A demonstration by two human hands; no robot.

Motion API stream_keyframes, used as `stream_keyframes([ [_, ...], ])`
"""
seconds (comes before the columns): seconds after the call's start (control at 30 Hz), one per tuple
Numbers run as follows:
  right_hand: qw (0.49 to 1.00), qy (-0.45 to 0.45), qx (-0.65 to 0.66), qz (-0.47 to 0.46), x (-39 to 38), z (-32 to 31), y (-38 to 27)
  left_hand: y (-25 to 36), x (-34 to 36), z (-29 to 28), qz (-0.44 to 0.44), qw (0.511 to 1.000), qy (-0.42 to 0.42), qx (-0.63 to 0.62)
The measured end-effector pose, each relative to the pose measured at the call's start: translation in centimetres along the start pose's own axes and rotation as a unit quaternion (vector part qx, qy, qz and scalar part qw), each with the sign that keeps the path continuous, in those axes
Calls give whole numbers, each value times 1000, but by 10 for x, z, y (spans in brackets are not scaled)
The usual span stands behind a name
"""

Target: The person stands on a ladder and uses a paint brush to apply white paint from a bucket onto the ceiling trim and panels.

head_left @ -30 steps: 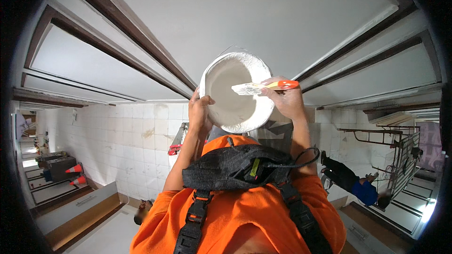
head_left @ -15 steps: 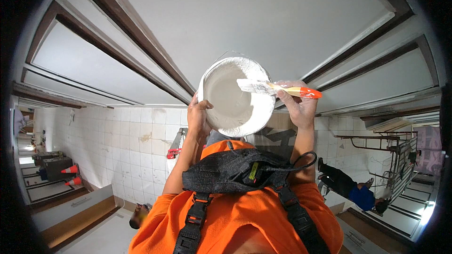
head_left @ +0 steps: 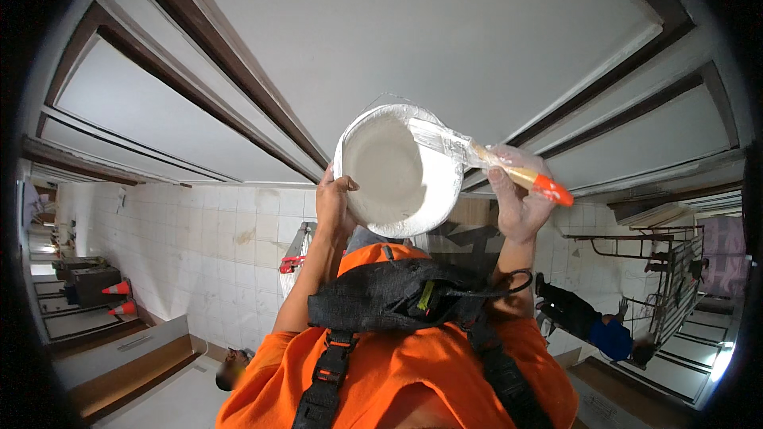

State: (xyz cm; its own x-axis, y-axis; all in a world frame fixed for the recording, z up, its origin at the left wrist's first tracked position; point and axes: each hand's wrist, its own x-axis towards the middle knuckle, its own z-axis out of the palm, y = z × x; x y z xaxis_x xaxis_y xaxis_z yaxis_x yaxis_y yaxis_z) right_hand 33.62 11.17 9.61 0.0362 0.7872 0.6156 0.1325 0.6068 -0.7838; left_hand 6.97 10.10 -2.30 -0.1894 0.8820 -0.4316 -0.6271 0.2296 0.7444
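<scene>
My left hand (head_left: 334,199) grips the left side of a round white bucket (head_left: 437,195), its thumb over the rim. Off-white paint coats the bucket's inside, and a thin wire handle shows at its top. My right hand (head_left: 515,195), whitish with paint, is closed on a paintbrush (head_left: 548,188) with an orange-tipped wooden handle. The brush's white-coated bristles lie over the upper right rim of the bucket, pointing up and left.
White panels (head_left: 421,24) with dark brown trim fill the upper view. A ladder (head_left: 290,266) stands below the bucket's left, beside tiles. Traffic cones (head_left: 119,290) are at left. A person in blue (head_left: 608,334) is near metal scaffolding (head_left: 675,270). Another person's head (head_left: 230,369) shows low left.
The brush has moved from over the middle of the bucket to its upper right rim, tilting handle-down. My right hand moved right and down; the bucket dropped slightly in view.
</scene>
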Motion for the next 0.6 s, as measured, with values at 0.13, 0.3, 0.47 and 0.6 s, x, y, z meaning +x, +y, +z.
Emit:
stream_keyframes([
  [0.13, 992, -80, -98, 6, -31, 24, 49, -4, -4, -3, 13, 1000, -7, -5],
  [0.3, 982, -97, -145, 72, -73, 47, 88, -11, 7, -11, 1, 1000, 13, -26],
  [0.47, 971, -135, -171, 97, -81, 38, 91, -20, -2, -16, 1, 1000, -4, -11],
  [0.6, 968, -54, -42, 240, -68, 30, 114, -21, 11, -13, 14, 999, -3, -39],
])
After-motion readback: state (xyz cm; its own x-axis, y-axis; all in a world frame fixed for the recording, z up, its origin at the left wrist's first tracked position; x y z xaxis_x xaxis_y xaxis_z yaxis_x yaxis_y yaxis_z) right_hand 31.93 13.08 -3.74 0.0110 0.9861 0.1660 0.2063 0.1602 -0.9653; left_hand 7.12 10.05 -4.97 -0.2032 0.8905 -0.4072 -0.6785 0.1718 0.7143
